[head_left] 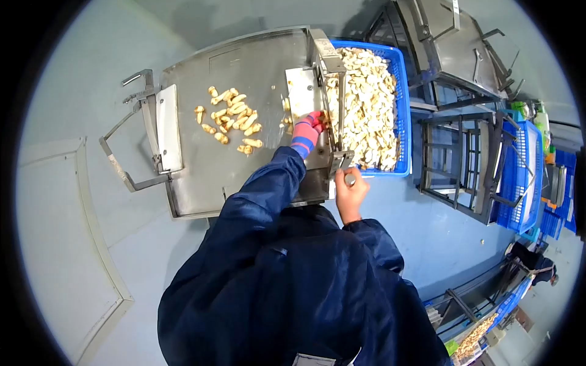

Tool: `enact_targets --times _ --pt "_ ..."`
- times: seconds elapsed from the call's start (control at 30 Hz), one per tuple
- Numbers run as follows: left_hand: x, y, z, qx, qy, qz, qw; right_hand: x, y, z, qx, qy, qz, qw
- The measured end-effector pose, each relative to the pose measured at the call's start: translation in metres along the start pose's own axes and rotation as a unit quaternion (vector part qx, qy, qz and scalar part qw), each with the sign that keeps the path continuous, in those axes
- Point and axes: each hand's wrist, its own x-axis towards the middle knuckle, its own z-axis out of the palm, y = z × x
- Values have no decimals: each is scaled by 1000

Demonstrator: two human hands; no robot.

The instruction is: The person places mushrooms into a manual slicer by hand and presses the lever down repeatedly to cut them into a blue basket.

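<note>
I can read no text, label, brand, number or sign anywhere on the head camera's feed from here.

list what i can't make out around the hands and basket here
All in the head view:
- What, if anything, the gloved left hand holds: hidden by the hand itself
- Most of the handle: covered by the right hand
- The blue basket's floor: hidden under pale slices
- The far person's hands: too small and blurred
</note>
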Motion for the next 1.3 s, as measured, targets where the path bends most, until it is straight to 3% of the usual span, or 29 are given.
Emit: enact_targets --times 0.07,0.13,0.17,0.27,0.3,0.33,0.4,0.47,0.53,0.6,0.63,0.73,0.77,0.87,0.9,1.0,1.13,1.23,1.27,1.3 --pt "1 -6 0 51 3 -18 999 -2 12 4 -2 9 -28 1000" --pt "-1 13 0 71 2 -52 996 -13 68 17 -17 9 -57 998" --pt "-1 18 -1 36 -4 -61 998 -15 77 20 -10 5 -57 998" --pt "13 -32 2 27 4 10 1000 -5 30 10 -36 46 -76 995" --pt "1 4 2 34 -4 4 999 1 2 3 24 6 -1 1000" --pt "0 12 1 67 -12 -8 998 2 3 2 18 -4 10 1000" --pt "1 10 3 142 23 11 990 -6 43 12 -15 22 -91 995" --pt "1 16 2 115 -2 -31 993 -15 77 19 -12 -19 -24 999" --pt "10 3 1 75 -17 -30 997 -10 56 17 17 22 -70 997" --pt "15 -28 4 23 -28 5 999 1 10 3 -23 3 -12 1000" --pt "8 2 2 165 -24 2 986 6 -7 -1 -4 -7 1 1000" --pt "12 -6 5 73 -21 -9 997 -5 40 10 -35 9 -60 998" --pt "12 -8 2 6 -30 -51 998 -10 52 16 -4 25 -60 998" --pt "11 -3 -5 107 -19 -34 994 -15 75 20 3 -2 -47 999" --pt "6 12 0 197 3 -23 980 -15 75 19 -1 -9 -43 999" --pt "-1 13 20 232 87 -21 969 -13 57 15 1 4 -47 999" --pt "4 8 18 175 126 -68 974 -10 44 11 -4 2 -40 999" --pt "11 -2 29 132 124 -48 982 -13 69 19 -3 16 -76 997" --pt "12 2 30 189 131 -61 971 -15 73 18 0 -4 -56 998" --pt "16 1 34 118 131 -59 983 -16 78 18 0 -10 -55 998"
